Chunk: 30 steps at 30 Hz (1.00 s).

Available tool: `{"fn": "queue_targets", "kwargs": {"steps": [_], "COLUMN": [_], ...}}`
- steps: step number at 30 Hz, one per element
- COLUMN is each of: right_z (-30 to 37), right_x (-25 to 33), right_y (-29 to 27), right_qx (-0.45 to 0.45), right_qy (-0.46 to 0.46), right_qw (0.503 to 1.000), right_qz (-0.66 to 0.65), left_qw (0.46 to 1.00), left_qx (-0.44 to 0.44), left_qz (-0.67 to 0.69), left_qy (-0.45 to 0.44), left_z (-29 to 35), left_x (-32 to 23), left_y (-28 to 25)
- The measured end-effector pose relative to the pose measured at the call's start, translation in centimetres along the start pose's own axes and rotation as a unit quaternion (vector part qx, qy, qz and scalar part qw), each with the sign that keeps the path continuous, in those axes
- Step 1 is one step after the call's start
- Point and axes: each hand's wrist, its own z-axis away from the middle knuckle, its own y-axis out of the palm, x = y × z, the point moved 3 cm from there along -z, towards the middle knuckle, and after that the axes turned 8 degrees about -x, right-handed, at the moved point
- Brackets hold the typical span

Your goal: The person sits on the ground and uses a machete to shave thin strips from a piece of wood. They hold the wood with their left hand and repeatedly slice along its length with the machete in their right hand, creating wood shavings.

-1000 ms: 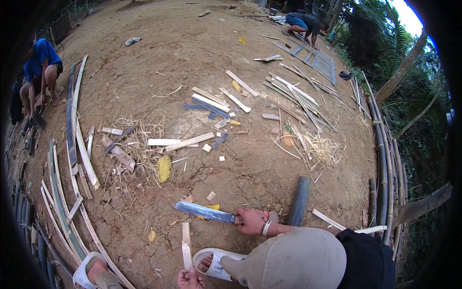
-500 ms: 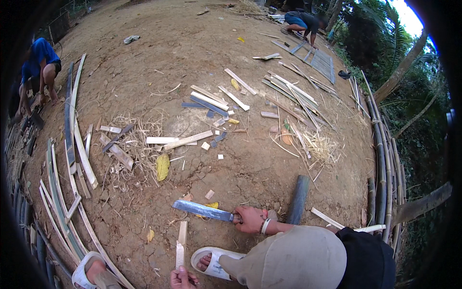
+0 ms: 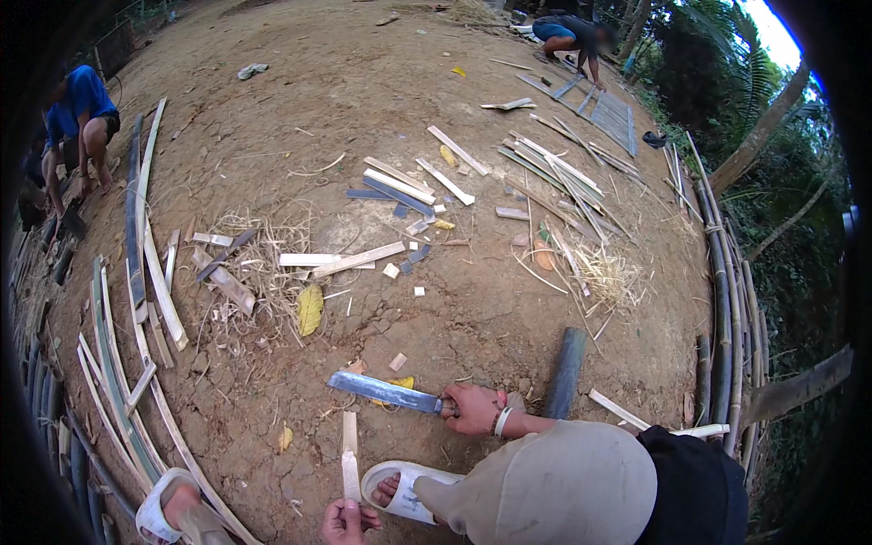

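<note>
My right hand [image 3: 472,409] is wrapped round the handle of a machete [image 3: 386,391], its broad blade pointing left just above the dirt. Under the blade lies a yellow leaf [image 3: 400,385]. At the lower edge my left hand [image 3: 349,521] pinches the near end of a pale bamboo strip [image 3: 351,468], which points away from me beside my right sandal [image 3: 409,492]. The strip's far part looks narrower or darker than its near part. A small wood chip [image 3: 398,361] rests on the ground beyond the blade.
Split bamboo slats [image 3: 154,227] run along the left. Shavings [image 3: 263,272] and short cut pieces [image 3: 359,259] lie ahead. A dark bamboo section [image 3: 565,372] sits beyond my right forearm, and poles [image 3: 722,300] line the right. Two people crouch, one far left [image 3: 82,118], one far right [image 3: 568,36].
The view has shifted slightly. The bamboo strip in my left hand has moved a little right and up, while the machete stays in nearly the same place.
</note>
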Motion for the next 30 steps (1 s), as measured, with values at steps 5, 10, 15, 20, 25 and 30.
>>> {"fn": "queue_targets", "kwargs": {"steps": [5, 10, 15, 20, 25, 30], "right_z": [-0.1, -0.2, -0.3, -0.1, 0.1, -0.3], "right_x": [-0.6, -0.5, 0.5, 0.5, 3.4, 7.2], "right_y": [0.4, 0.4, 0.2, -0.4, -3.7, -3.9], "right_qx": [-0.003, -0.007, 0.018, 0.023, 0.064, 0.076], "right_qy": [-0.007, -0.012, 0.022, 0.04, 0.047, -0.021], "right_qw": [1.0, 1.0, 0.999, 0.999, 0.997, 0.996], "right_qz": [0.001, -0.001, 0.026, 0.025, 0.0, -0.035], "left_qw": [0.998, 0.998, 0.997, 0.995, 0.987, 0.922], "left_qx": [0.025, 0.029, 0.033, 0.026, 0.041, 0.087], "left_qz": [-0.01, -0.029, -0.061, -0.098, 0.013, 0.256], "left_qy": [0.048, 0.052, 0.031, -0.012, -0.158, -0.277], "left_z": [-0.2, 0.2, -0.2, -0.3, -0.2, 0.4], "left_x": [0.4, 0.0, 1.2, 1.9, 3.9, 3.3], "left_y": [0.5, 0.8, 0.3, 0.5, 0.7, 1.2]}}
